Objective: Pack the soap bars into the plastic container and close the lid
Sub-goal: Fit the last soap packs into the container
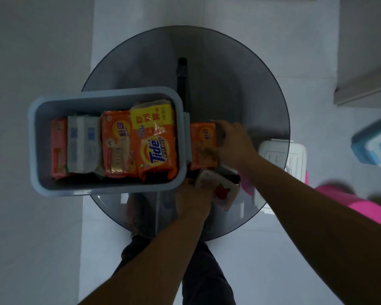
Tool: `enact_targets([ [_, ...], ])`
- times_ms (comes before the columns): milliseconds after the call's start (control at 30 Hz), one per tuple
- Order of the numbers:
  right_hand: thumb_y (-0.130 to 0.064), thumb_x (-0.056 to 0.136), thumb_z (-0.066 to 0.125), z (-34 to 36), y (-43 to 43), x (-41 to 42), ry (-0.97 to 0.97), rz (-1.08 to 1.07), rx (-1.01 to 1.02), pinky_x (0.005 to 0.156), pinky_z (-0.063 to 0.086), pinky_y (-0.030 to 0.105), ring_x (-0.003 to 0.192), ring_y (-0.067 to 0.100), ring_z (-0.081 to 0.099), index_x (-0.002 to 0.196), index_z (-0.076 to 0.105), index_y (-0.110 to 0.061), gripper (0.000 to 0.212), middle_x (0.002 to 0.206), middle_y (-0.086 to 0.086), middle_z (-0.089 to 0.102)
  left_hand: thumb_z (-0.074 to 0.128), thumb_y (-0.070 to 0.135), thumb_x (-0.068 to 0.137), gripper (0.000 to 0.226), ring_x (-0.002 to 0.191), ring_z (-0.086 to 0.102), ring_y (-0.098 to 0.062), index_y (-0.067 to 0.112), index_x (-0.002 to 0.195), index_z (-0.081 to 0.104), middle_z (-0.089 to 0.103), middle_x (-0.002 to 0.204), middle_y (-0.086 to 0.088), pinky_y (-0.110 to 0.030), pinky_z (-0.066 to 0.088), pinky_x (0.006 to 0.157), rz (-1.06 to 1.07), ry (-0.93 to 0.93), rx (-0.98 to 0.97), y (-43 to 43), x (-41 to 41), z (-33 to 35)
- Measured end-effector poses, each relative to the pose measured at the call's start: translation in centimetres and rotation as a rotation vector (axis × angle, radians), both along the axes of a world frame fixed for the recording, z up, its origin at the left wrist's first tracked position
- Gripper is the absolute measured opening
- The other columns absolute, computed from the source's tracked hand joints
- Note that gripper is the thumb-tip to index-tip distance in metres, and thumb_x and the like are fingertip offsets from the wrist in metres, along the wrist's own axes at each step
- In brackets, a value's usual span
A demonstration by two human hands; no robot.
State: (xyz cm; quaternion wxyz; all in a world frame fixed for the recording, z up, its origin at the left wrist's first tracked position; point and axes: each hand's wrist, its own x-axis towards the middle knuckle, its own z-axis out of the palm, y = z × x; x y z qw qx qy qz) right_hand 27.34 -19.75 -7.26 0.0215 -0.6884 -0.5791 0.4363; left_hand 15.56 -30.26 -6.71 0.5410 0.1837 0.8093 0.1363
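Observation:
A grey-blue plastic container (pixel 40 146) sits open on the left of a round dark glass table (pixel 229 73), overhanging its edge. Inside lie several wrapped soap bars, among them an orange Tide bar (pixel 157 154), a yellow bar (pixel 152 116) and a white bar (pixel 83 143). Just right of the container, my right hand (pixel 234 143) grips an orange soap bar (pixel 202 145). My left hand (pixel 193 199) holds a white soap packet with a red print (pixel 221 190) near the container's front right corner.
A white lid-like plastic piece (pixel 282 157) lies under the table's right side, seen through the glass. A blue and white box (pixel 374 146) stands on the floor at the far right. A pink object (pixel 370 208) shows behind my right arm. My legs are below the table.

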Motion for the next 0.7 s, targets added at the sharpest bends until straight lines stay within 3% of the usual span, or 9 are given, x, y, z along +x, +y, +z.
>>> enact_targets([
  [100, -0.070, 0.059, 0.077, 0.3, 0.3, 2.9, 0.046, -0.071, 0.019, 0.092, 0.056, 0.045, 0.107, 0.020, 0.063, 0.128, 0.054, -0.036, 0.080, 0.117, 0.001, 0.065, 0.069, 0.017, 0.088, 0.032, 0.079, 0.065, -0.019, 0.032, 0.075, 0.044, 0.059, 0.079, 0.010, -0.025, 0.053, 0.066, -0.023, 0.049, 0.041, 0.1, 0.2, 0.1],
  [133, -0.063, 0.063, 0.080, 0.7, 0.3, 4.0, 0.076, -0.090, 0.010, 0.089, 0.057, 0.046, 0.104, 0.020, 0.066, 0.128, 0.055, -0.032, 0.075, 0.115, 0.000, 0.067, 0.071, 0.021, 0.087, 0.033, 0.079, 0.065, -0.017, 0.033, 0.077, 0.042, 0.058, 0.080, 0.011, -0.025, 0.055, 0.067, -0.029, 0.045, 0.051, 0.3, 0.4, 0.4],
  [233, -0.025, 0.079, 0.082, 2.2, -0.4, 6.5, 0.153, -0.157, -0.029, 0.088, 0.059, 0.048, 0.102, 0.021, 0.070, 0.129, 0.056, -0.020, 0.057, 0.115, 0.001, 0.070, 0.077, 0.025, 0.082, 0.038, 0.087, 0.064, -0.019, 0.033, 0.091, 0.041, 0.059, 0.092, 0.009, -0.038, 0.059, 0.085, -0.040, -0.005, 0.048, 0.9, 0.9, 1.1],
  [333, -0.020, 0.082, 0.079, 2.6, -1.7, 7.8, 0.197, -0.199, -0.065, 0.087, 0.060, 0.046, 0.096, 0.016, 0.070, 0.122, 0.057, -0.022, 0.045, 0.106, -0.004, 0.070, 0.081, 0.024, 0.078, 0.059, 0.104, 0.066, -0.026, 0.021, 0.121, 0.040, 0.063, 0.114, -0.001, -0.045, 0.057, 0.092, -0.137, -0.014, 0.042, 1.7, 1.5, 1.8],
  [433, -0.041, 0.072, 0.083, 1.9, -2.8, 7.5, 0.151, -0.245, -0.077, 0.085, 0.060, 0.045, 0.093, 0.016, 0.072, 0.120, 0.061, -0.020, 0.057, 0.104, -0.004, 0.072, 0.083, 0.025, 0.076, 0.075, 0.110, 0.066, -0.028, 0.014, 0.134, 0.036, 0.062, 0.124, -0.007, -0.041, 0.057, 0.091, -0.216, 0.029, 0.068, 2.2, 1.8, 1.9],
  [567, -0.068, 0.057, 0.073, 0.5, -3.6, 6.2, 0.055, -0.338, -0.028, 0.083, 0.061, 0.044, 0.096, 0.020, 0.068, 0.119, 0.060, -0.023, 0.077, 0.108, -0.001, 0.067, 0.083, 0.026, 0.076, 0.063, 0.106, 0.067, -0.026, 0.017, 0.125, 0.046, 0.062, 0.122, -0.007, -0.039, 0.059, 0.087, -0.285, 0.006, 0.091, 2.5, 2.0, 1.4],
  [700, -0.077, 0.052, 0.066, -0.9, -4.0, 6.4, 0.031, -0.298, -0.016, 0.086, 0.059, 0.047, 0.102, 0.023, 0.064, 0.121, 0.059, -0.029, 0.084, 0.113, 0.001, 0.063, 0.083, 0.026, 0.075, 0.055, 0.098, 0.067, -0.023, 0.020, 0.117, 0.048, 0.059, 0.120, -0.008, -0.032, 0.059, 0.076, -0.322, -0.004, 0.118, 2.3, 2.0, 0.9],
])
